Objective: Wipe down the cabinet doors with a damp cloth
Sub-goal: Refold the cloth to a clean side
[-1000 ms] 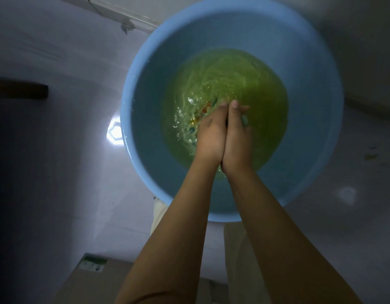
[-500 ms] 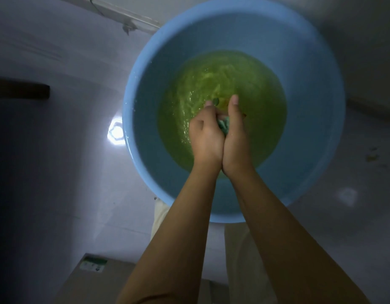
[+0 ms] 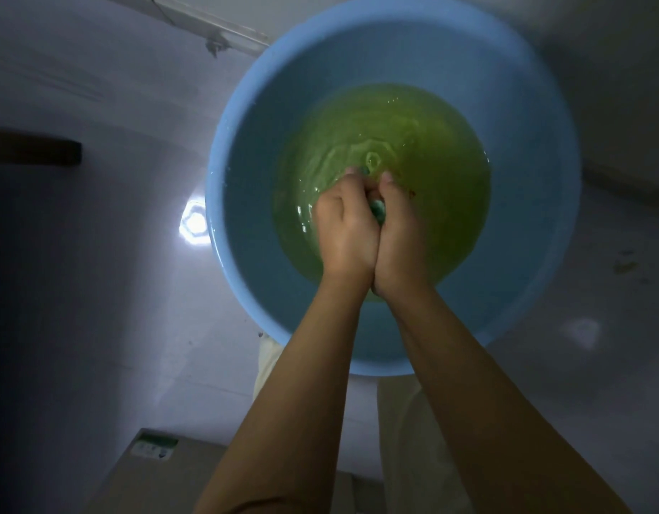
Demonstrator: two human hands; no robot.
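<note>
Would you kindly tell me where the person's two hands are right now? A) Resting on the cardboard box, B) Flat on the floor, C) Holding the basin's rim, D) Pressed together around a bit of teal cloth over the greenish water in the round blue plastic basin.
D: the left hand and right hand squeeze a bit of teal cloth between them above the greenish water in the round blue plastic basin.

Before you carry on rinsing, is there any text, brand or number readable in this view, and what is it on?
Nothing here can be read.
Cardboard box: a green and white label at its upper left corner, its print too small and blurred to read.
Blue basin: no marking visible.
Cloth squeezed between the hands: no print visible.
</note>
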